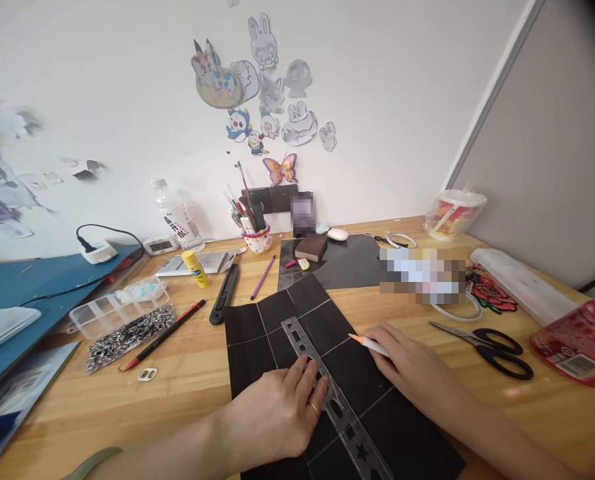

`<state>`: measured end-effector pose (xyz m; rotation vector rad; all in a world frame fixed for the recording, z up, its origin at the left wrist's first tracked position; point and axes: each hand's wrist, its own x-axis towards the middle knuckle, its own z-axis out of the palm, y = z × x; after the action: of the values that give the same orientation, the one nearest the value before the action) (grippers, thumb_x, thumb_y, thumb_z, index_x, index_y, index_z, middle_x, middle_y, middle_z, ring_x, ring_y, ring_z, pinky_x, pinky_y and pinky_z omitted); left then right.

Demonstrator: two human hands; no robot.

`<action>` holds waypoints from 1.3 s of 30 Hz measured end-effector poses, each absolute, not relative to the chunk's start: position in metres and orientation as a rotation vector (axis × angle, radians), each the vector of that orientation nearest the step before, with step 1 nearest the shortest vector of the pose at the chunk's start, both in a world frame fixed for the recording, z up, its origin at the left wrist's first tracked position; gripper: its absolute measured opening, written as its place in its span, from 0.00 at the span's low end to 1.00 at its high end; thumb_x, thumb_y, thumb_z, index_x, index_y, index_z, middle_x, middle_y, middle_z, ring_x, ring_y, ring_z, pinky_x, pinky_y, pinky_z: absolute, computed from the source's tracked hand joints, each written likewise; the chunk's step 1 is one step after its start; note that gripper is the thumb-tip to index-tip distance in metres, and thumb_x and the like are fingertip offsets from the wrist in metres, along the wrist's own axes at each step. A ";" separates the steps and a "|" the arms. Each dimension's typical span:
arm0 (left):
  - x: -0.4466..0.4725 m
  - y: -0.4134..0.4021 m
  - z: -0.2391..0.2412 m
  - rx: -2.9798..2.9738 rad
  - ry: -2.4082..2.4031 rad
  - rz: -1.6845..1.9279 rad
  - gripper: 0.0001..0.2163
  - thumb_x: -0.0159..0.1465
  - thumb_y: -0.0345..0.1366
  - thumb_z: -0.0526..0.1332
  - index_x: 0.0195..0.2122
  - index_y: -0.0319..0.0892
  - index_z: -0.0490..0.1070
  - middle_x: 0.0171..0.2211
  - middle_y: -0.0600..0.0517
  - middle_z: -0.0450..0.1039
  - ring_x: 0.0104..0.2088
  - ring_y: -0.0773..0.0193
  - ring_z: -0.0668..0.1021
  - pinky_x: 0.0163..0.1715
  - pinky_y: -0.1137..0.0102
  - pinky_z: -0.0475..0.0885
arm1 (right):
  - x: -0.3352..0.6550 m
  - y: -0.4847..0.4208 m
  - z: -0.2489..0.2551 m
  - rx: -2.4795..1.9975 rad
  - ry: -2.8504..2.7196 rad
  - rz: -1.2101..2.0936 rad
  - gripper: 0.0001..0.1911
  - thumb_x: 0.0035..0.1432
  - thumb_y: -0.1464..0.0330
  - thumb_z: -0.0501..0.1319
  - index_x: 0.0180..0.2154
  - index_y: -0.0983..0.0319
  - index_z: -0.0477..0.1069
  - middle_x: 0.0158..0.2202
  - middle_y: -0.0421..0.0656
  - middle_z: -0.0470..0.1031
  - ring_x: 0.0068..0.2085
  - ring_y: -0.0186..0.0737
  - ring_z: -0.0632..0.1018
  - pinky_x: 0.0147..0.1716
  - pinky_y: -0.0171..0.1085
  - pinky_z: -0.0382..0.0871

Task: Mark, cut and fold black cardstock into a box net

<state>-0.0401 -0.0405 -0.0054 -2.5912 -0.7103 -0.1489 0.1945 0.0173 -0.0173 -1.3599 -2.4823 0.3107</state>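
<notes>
A black sheet of paper marked with pale grid lines lies on the wooden desk. A grey stencil ruler runs diagonally across it. My left hand lies on the sheet with its fingers pressing flat on the ruler. My right hand is closed on a white pencil with an orange tip. The tip hovers just right of the ruler's upper part.
Black scissors lie to the right. To the left lie a red pencil, a black utility knife, a metal chain mat, a clear compartment box and a glue stick. A cup of brushes stands at the back.
</notes>
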 end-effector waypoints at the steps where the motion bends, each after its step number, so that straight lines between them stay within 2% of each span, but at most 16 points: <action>1: -0.041 -0.041 -0.006 -2.600 -0.706 -0.163 0.12 0.63 0.29 0.53 0.45 0.29 0.68 0.42 0.36 0.74 0.44 0.49 0.76 0.33 0.66 0.77 | 0.195 0.018 -0.018 -1.339 -2.492 0.315 0.10 0.58 0.75 0.48 0.38 0.57 0.64 0.34 0.41 0.70 0.34 0.40 0.74 0.33 0.38 0.65; 6: -0.048 -0.039 -0.005 -2.664 -0.700 -0.221 0.11 0.64 0.30 0.52 0.42 0.30 0.69 0.42 0.37 0.74 0.44 0.50 0.75 0.34 0.66 0.77 | 0.197 0.019 -0.018 -1.310 -2.564 0.334 0.10 0.58 0.76 0.48 0.36 0.57 0.63 0.35 0.40 0.67 0.34 0.40 0.72 0.32 0.38 0.65; 10: -0.049 -0.035 -0.003 -2.735 -0.758 -0.291 0.11 0.64 0.33 0.52 0.41 0.31 0.70 0.42 0.39 0.74 0.44 0.52 0.76 0.38 0.66 0.76 | 0.197 0.018 -0.017 -1.324 -2.567 0.392 0.10 0.59 0.75 0.47 0.38 0.56 0.62 0.36 0.39 0.65 0.34 0.39 0.71 0.33 0.38 0.65; 13: -0.048 -0.031 0.000 -2.830 -0.897 -0.423 0.15 0.64 0.39 0.52 0.43 0.32 0.68 0.40 0.42 0.76 0.43 0.57 0.76 0.41 0.68 0.74 | 0.197 0.018 -0.017 -1.322 -2.566 0.409 0.10 0.59 0.76 0.48 0.37 0.57 0.62 0.36 0.39 0.65 0.35 0.39 0.71 0.33 0.38 0.65; 16: -0.046 -0.029 0.003 -2.892 -1.198 -0.475 0.19 0.61 0.46 0.53 0.44 0.35 0.66 0.41 0.43 0.74 0.43 0.59 0.76 0.40 0.68 0.75 | 0.197 0.018 -0.017 -1.325 -2.570 0.415 0.10 0.58 0.76 0.48 0.37 0.57 0.62 0.35 0.39 0.65 0.35 0.39 0.71 0.34 0.38 0.65; 21: -0.046 -0.028 -0.004 -2.740 -1.396 -0.428 0.29 0.55 0.53 0.56 0.49 0.33 0.63 0.49 0.36 0.68 0.51 0.50 0.70 0.45 0.59 0.72 | 0.196 0.019 -0.017 -1.336 -2.577 0.395 0.09 0.58 0.76 0.48 0.36 0.57 0.62 0.35 0.40 0.65 0.34 0.39 0.71 0.33 0.39 0.65; 25: -0.046 -0.027 -0.011 -2.681 -1.334 -0.391 0.30 0.54 0.54 0.55 0.46 0.31 0.66 0.47 0.35 0.70 0.50 0.48 0.70 0.43 0.59 0.72 | 0.196 0.020 -0.016 -1.341 -2.568 0.388 0.09 0.58 0.76 0.48 0.35 0.58 0.62 0.35 0.40 0.65 0.33 0.39 0.71 0.32 0.38 0.65; 30: -0.040 -0.027 -0.012 -2.603 -1.382 -0.428 0.34 0.50 0.60 0.54 0.40 0.29 0.68 0.45 0.31 0.71 0.48 0.46 0.71 0.41 0.59 0.74 | 0.195 0.019 -0.014 -1.328 -2.563 0.393 0.10 0.57 0.77 0.49 0.35 0.58 0.63 0.34 0.41 0.66 0.33 0.38 0.71 0.31 0.37 0.65; 35: -0.036 -0.029 -0.015 -2.576 -1.379 -0.389 0.37 0.49 0.61 0.54 0.45 0.28 0.66 0.45 0.30 0.70 0.48 0.44 0.71 0.39 0.57 0.74 | 0.195 0.018 -0.013 -1.338 -2.569 0.388 0.10 0.56 0.77 0.49 0.35 0.59 0.65 0.34 0.41 0.67 0.33 0.38 0.71 0.31 0.37 0.66; 39: -0.036 -0.030 -0.016 -2.584 -1.391 -0.370 0.36 0.49 0.60 0.55 0.44 0.28 0.68 0.46 0.29 0.69 0.49 0.43 0.70 0.40 0.56 0.73 | 0.195 0.017 -0.013 -1.357 -2.581 0.366 0.10 0.56 0.77 0.50 0.36 0.59 0.64 0.34 0.41 0.66 0.34 0.39 0.72 0.32 0.38 0.66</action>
<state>-0.0357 -0.0300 -0.0164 -2.5842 -1.3909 -0.3699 0.1951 0.0175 -0.0127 -1.3574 -2.5810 0.3663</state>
